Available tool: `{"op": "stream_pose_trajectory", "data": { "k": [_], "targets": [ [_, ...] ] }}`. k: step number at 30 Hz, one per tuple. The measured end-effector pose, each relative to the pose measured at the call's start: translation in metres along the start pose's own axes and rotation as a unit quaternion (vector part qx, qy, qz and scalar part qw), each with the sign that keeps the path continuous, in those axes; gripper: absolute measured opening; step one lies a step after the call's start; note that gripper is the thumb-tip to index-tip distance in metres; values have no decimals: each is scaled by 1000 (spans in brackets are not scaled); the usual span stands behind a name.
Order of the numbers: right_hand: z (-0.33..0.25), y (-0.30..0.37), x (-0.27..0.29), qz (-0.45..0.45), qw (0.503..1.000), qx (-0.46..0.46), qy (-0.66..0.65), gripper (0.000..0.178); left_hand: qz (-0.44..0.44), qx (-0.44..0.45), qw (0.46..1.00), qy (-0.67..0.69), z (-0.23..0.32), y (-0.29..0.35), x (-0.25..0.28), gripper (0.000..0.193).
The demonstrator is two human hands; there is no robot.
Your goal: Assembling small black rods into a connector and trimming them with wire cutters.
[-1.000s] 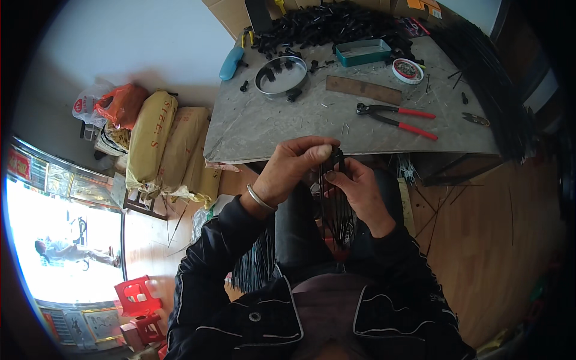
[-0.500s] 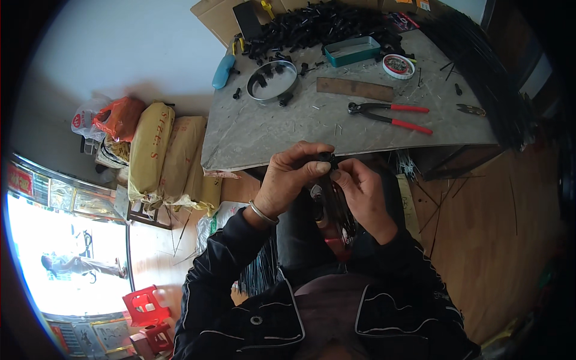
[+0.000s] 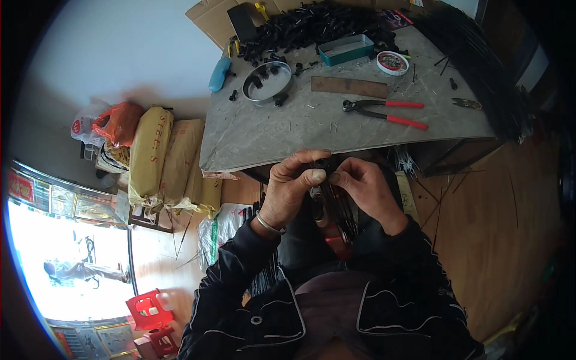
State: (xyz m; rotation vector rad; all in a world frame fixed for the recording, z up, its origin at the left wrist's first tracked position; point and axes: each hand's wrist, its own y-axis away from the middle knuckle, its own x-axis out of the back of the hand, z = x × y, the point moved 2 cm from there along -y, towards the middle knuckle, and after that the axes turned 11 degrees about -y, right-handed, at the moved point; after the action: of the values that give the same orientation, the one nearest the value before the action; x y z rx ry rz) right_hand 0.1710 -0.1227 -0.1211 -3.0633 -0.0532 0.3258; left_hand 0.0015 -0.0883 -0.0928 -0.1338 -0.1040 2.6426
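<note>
Just off the table's near edge, my left hand point(image 3: 292, 183) pinches a small black plastic fitting point(image 3: 322, 163) between thumb and fingers. My right hand point(image 3: 369, 191) is closed beside it, thumb and forefinger pressed together next to the fitting. What those right fingertips hold is hidden or too small to name. Below the hands, thin black rods point(image 3: 343, 219) run down over my lap; whether they join the fitting I cannot tell. On the grey table point(image 3: 270, 135), red-handled pincers point(image 3: 384, 111) lie beyond my right hand, beside a flat brown strip point(image 3: 349, 87).
A heap of black fittings point(image 3: 318, 27) covers the table's back. Before it are a round metal dish point(image 3: 267, 99), a green tin point(image 3: 346, 50) and a white lid of small metal bits point(image 3: 393, 63). Long black rods point(image 3: 480, 66) lie right. Yellow sacks point(image 3: 150, 156) stand on the left.
Both hands stay together around the fitting. The right hand has turned, bringing its fingertips nearer the fitting; the left forearm has shifted slightly right. The whole view has shifted a little.
</note>
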Motion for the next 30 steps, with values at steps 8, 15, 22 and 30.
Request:
{"op": "stream_pose_trajectory", "data": {
  "k": [8, 15, 22, 30],
  "targets": [
    [-1, -4, 7, -63, 993, -70, -78, 27, -75, 34, 993, 80, 7, -5, 1, 31],
    [-10, 1, 11, -51, 998, -37, 3, 25, -87, 13, 993, 78, -3, -9, -4, 31],
    [5, 1, 21, -117, 976, -141, -120, 25, -161, 4, 983, 87, -2, -12, -9, 32],
    [-2, 8, 17, -155, 964, -162, -143, 25, -221, 27, 972, 75, 1, -12, -16, 44]
  ]
}}
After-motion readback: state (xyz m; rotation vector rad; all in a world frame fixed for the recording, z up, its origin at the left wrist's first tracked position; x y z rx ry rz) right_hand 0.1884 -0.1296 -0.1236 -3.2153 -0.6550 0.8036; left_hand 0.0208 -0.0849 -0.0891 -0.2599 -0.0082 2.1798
